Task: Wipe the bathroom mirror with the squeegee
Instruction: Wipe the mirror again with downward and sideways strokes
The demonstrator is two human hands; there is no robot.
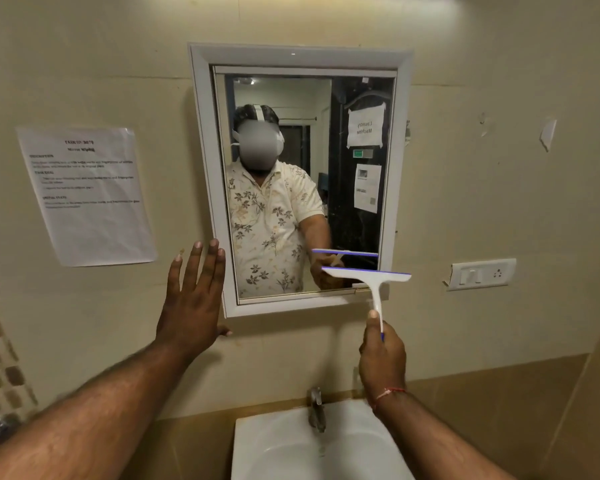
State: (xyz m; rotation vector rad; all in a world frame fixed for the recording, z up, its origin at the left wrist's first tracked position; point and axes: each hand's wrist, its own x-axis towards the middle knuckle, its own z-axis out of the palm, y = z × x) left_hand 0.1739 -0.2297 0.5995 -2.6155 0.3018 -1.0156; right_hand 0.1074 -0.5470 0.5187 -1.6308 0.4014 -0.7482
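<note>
Squeegee at mirror's lower right corner

Right hand (381, 355) grips white plastic squeegee (368, 277); blade against white-framed wall mirror (300, 60). Left hand (191, 306) open, flat beside frame. White sink (257, 445), steel tap (316, 412) below; taped paper notice (87, 195) on beige wall.

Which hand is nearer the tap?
Right. The right hand, gripping the squeegee handle, is just above and right of the tap. The left hand is spread open farther up and left, by the mirror frame's lower-left corner.
</note>
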